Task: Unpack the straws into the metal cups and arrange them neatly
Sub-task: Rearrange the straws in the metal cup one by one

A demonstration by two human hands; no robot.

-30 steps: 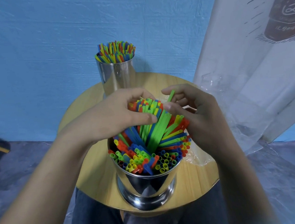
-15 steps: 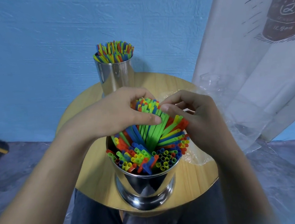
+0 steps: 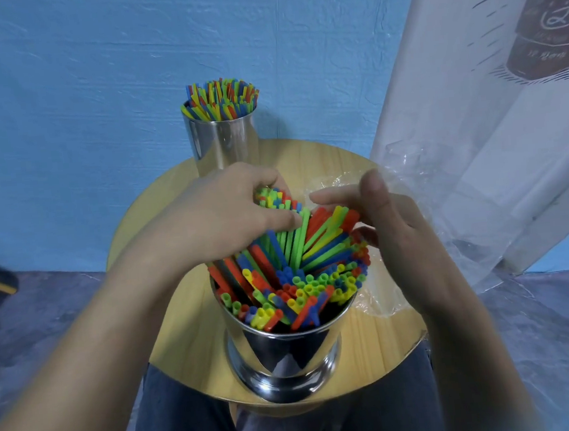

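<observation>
Since the straws (image 3: 292, 283) in the near metal cup (image 3: 288, 352) on the tabletop (image 3: 189, 326) look light, slick and kinkable, a bunched hold near the tips is judged best: the far bunch is gripped by the curled left hand (image 3: 214, 218), leaners touched by the loosely open right hand (image 3: 390, 226).

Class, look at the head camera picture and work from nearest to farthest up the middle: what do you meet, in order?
Dark trousers → round wooden table → near metal cup holding the straws → far metal cup → blue wall. The hands overlap the straws, so they are left out.
</observation>
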